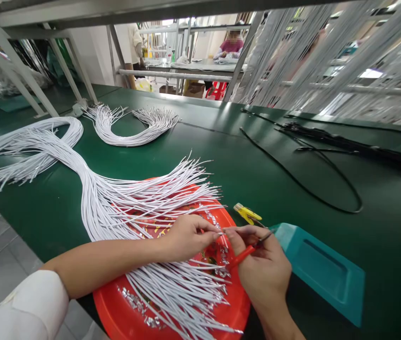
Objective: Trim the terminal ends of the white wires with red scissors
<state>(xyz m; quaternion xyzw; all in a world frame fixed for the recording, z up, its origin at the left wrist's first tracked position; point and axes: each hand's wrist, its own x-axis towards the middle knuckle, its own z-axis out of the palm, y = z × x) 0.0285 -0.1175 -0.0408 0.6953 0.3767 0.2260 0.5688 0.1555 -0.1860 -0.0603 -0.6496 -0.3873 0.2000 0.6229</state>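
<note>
My left hand (189,236) hovers over a round red tray (122,311) and pinches the end of a thin white wire between thumb and forefinger. My right hand (262,267) meets it fingertip to fingertip and is closed around a red-handled tool (245,255) that looks like small pliers or tweezers. A large bundle of white wires (115,203) fans across the tray, its stripped ends pointing right. Small silvery metal terminals (140,311) lie scattered in the tray.
A teal plastic lid or tray (324,274) lies right of my hand, a yellow clip-like tool (247,213) above it. More white wire bundles (133,127) and black cables (328,141) lie on the green table (264,174). White wires hang at the upper right. A person sits at a far table.
</note>
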